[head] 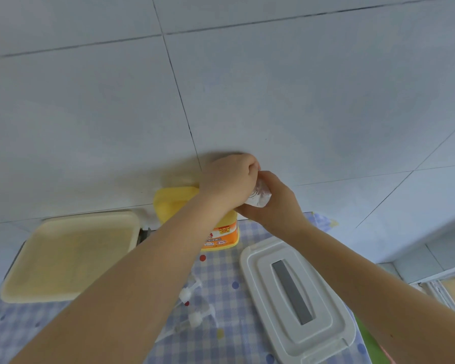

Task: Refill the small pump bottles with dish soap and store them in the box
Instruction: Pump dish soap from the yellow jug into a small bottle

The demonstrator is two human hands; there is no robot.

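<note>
A small clear pump bottle (259,197) is held up above the table in front of the tiled wall. My right hand (276,203) grips its body from below and behind. My left hand (227,182) is curled over its top, hiding the cap or pump. Behind my left forearm stands the big yellow dish soap bottle (174,203) with an orange label. Two white pump heads (187,292) (196,317) with clear tubes lie on the checked tablecloth. The white box (294,298), its lid with a grey handle strip on, sits at the right.
A cream square tray (69,256) lies at the left on the blue checked cloth (221,279). A white tiled wall rises close behind the table. At the far right the table ends, with a ledge and floor beyond.
</note>
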